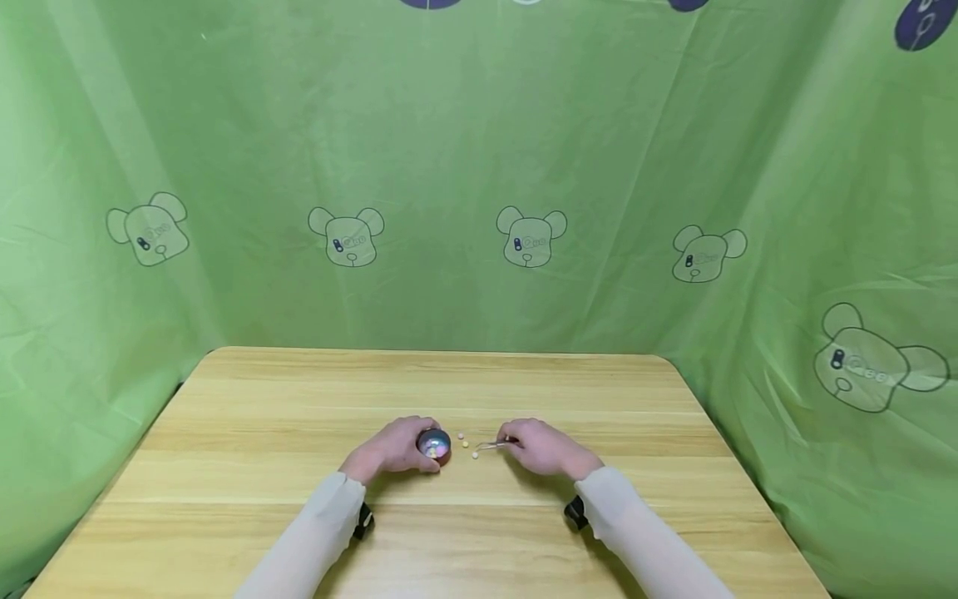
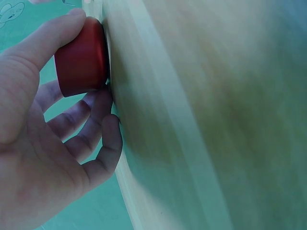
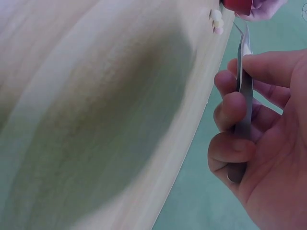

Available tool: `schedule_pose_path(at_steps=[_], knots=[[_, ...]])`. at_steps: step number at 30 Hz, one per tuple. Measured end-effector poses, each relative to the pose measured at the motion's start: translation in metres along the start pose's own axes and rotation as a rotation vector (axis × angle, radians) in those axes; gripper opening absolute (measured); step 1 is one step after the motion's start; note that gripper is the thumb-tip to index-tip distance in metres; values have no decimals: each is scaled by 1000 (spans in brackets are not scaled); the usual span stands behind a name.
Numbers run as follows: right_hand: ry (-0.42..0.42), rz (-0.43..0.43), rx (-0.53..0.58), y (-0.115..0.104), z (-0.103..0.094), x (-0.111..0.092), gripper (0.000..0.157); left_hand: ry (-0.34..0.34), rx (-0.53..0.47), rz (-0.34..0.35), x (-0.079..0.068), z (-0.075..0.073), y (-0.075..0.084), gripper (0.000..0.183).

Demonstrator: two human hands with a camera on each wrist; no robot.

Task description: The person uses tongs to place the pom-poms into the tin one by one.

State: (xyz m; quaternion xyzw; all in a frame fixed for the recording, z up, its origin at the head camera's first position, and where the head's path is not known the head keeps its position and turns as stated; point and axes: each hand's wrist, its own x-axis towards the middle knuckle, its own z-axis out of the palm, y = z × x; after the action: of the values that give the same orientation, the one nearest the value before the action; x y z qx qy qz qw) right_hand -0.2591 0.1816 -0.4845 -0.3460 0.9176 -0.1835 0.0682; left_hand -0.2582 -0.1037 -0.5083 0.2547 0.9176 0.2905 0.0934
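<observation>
My left hand (image 1: 397, 447) grips a small round cup (image 1: 443, 457) from its left side, thumb and fingers around the wall. The cup is red outside (image 2: 81, 62), with a shiny inside that shows pink and yellow bits. It stands upright on the table. My right hand (image 1: 545, 449) holds metal tweezers (image 3: 245, 108) with bent tips, the thumb pressing one arm and the fingers curled round the other. Their tips are slightly apart and point left, close to a whitish bead (image 1: 475, 455). A yellow bead (image 1: 466, 444) and a pink bead (image 1: 460, 436) lie between cup and tweezers.
The wooden table (image 1: 479, 532) carries both hands' work near its middle. A green curtain (image 1: 441, 166) with bear-head prints stands behind the table and along its sides. A dark wrist device (image 1: 576, 512) sits below the right sleeve.
</observation>
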Motion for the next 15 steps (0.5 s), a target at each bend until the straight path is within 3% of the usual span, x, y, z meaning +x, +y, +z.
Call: schedule_pose_path(at_steps=[15], knots=[[-11,-15,-36,1,4,1,10,4,0,-1,-2,-2,3,50]])
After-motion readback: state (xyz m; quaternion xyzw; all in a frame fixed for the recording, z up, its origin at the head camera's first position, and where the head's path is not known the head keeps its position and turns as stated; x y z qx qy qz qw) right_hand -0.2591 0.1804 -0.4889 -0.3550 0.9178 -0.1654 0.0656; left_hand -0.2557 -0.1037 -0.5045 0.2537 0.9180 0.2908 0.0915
